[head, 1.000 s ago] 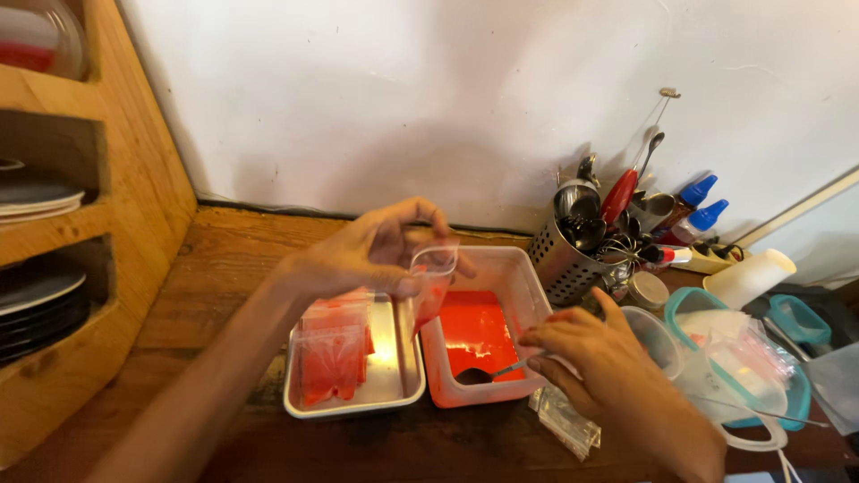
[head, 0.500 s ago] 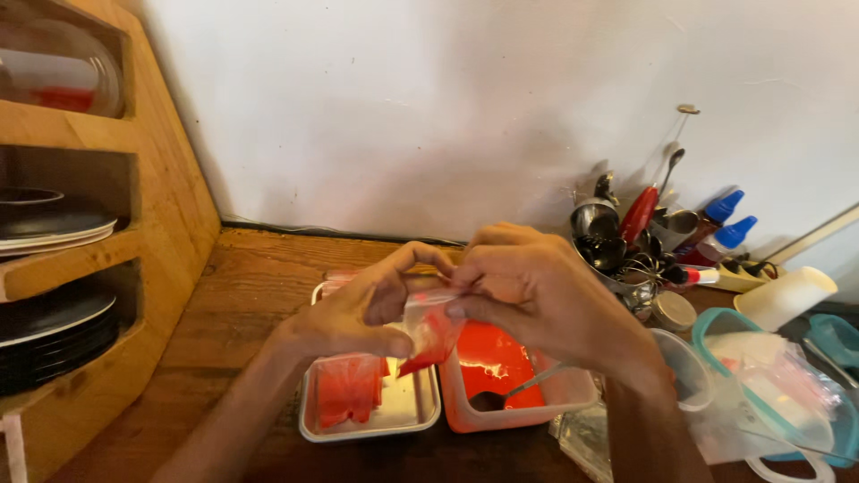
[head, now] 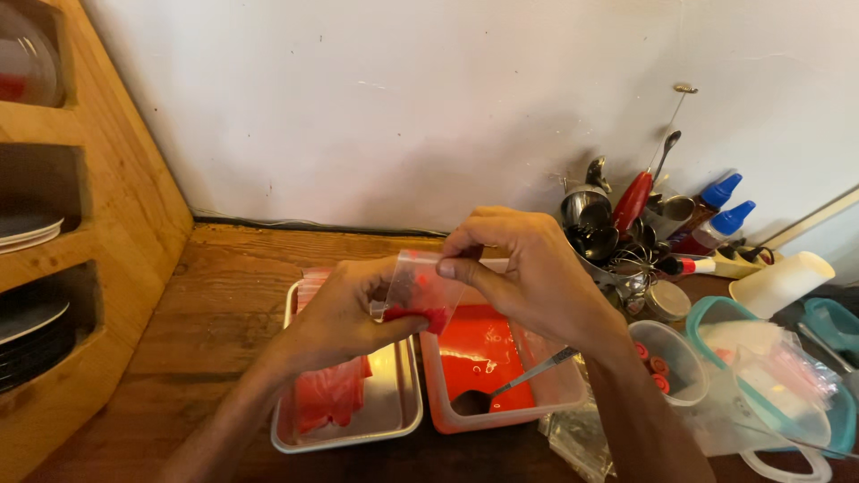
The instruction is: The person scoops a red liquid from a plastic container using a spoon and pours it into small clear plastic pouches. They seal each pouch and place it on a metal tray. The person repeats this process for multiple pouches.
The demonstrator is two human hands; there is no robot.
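Setting: wooden counter (head: 206,295) against a white wall (head: 403,107), with wooden shelving (head: 98,268) at the left holding stacked plates (head: 27,331).
Left hand (head: 344,313): raised over the counter, fingers curled, thumb pressed on the lower edge of a small clear plastic bag (head: 419,293).
Right hand (head: 528,277): thumb and forefinger pinched shut on the bag's top edge; the remaining fingers are bent loosely.
Bag: held between both hands, above the gap between the two trays; red contents sit in its bottom.
Metal tray (head: 394,416): directly below the left hand, holding more red-filled bags (head: 329,394).
Plastic tub (head: 555,389): just right of the metal tray, touching or nearly so; red liquid (head: 479,353) inside, with a spoon (head: 510,386) resting in it, handle over the right rim.
Utensil holder (head: 617,241): behind the right hand, crowded with metal tools.
Squeeze bottles (head: 720,215): blue-capped, beside the holder.
Right edge: lidded containers (head: 769,376) with teal rims.
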